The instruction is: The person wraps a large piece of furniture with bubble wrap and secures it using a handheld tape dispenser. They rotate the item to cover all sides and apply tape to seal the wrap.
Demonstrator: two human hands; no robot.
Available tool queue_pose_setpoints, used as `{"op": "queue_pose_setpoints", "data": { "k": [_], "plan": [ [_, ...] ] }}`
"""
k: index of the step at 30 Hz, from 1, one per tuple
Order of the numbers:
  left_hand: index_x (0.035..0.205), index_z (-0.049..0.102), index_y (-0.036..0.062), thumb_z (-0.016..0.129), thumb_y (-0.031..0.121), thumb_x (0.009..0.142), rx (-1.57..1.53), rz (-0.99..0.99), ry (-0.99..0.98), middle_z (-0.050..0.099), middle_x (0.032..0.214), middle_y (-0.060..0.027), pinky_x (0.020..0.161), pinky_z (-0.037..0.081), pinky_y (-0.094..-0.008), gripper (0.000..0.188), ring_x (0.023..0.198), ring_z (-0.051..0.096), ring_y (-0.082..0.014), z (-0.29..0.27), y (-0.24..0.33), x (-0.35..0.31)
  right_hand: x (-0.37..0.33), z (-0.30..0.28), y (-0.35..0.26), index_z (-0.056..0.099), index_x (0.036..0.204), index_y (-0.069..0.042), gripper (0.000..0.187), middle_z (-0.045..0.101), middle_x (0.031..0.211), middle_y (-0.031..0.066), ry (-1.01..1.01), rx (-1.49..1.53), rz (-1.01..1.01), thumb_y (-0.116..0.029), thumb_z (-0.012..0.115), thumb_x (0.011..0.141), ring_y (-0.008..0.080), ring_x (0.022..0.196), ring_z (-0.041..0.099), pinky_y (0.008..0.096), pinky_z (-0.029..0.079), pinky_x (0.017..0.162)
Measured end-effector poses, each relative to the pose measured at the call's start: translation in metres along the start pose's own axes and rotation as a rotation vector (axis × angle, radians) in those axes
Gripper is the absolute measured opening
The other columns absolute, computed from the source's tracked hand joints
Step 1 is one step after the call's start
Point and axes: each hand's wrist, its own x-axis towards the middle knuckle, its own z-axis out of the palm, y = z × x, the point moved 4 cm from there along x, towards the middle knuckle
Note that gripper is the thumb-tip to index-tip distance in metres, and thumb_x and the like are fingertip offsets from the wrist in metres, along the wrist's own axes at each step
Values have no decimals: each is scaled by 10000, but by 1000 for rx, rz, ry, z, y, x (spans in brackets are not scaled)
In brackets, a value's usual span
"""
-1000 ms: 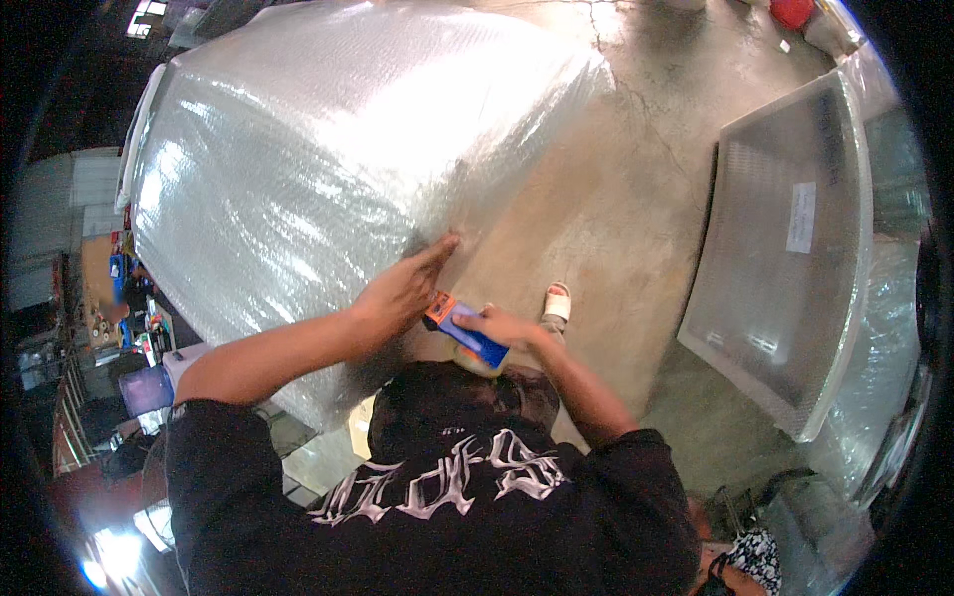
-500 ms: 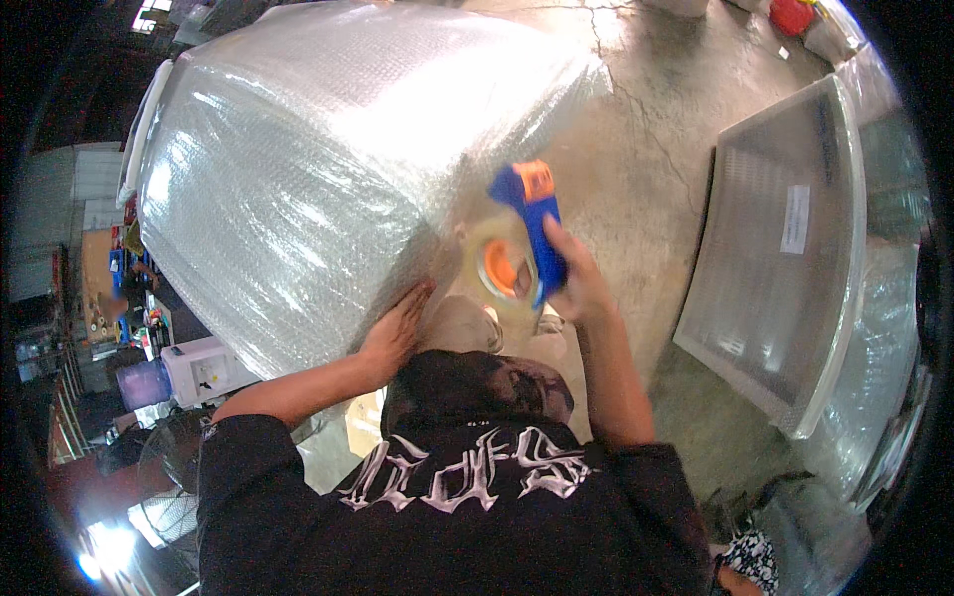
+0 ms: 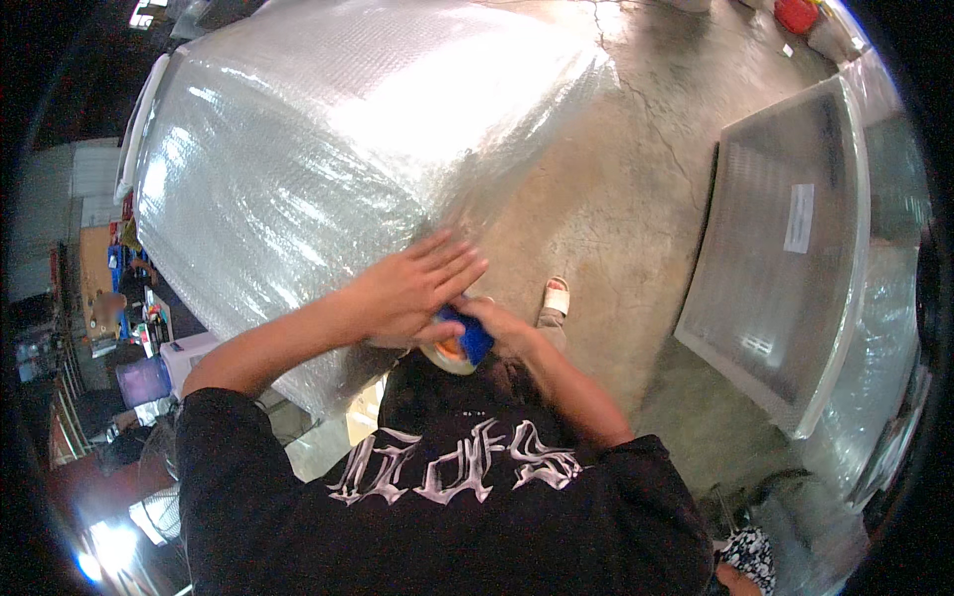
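A large box-like load in clear bubble wrap [image 3: 268, 199] fills the left and far side. My left hand [image 3: 422, 283] lies across its near right corner, fingers stretched out and slightly apart. Close to my body, my right hand [image 3: 497, 323] is closed around a blue and orange tape dispenser [image 3: 474, 341] that carries a roll of clear tape. The left hand partly covers the dispenser, and its thumb is beside the roll. Whether tape is running onto the wrap cannot be made out.
Another flat panel wrapped in plastic [image 3: 770, 238], with a white label, leans on the right. A water dispenser with a purple-blue bottle [image 3: 144, 381] stands at the left, near a fan [image 3: 164, 477]. Concrete floor [image 3: 636, 199] lies between the wrapped loads. A red object [image 3: 795, 15] is at the far right.
My right hand has brought the tape dispenser down and left, close to my body. My left hand has shifted right and up, over the corner of the wrap.
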Motion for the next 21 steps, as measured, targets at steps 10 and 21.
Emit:
{"op": "queue_pose_setpoints", "data": {
  "k": [10, 21],
  "plan": [
    [1374, 595, 16, 442, 425, 954, 829, 192, -562, 368, 1596, -178, 1277, 28, -496, 606, 1524, 246, -328, 43, 4, -22, -47, 46, -68, 748, 941, 0, 546, 730, 842, 191, -116, -1515, 145, -529, 614, 939, 258, 797, 704, 402, 540, 706],
    [948, 772, 65, 594, 372, 839, 96, 117, -433, 727, 966, -191, 1206, 238, -504, 372, 1063, 667, -335, 59, 53, -86, -111, 34, -142, 557, 1175, -24, 599, 649, 728, 106, 271, 188, -311, -569, 637, 942, 203, 590, 679, 344, 587, 546]
  ]
}}
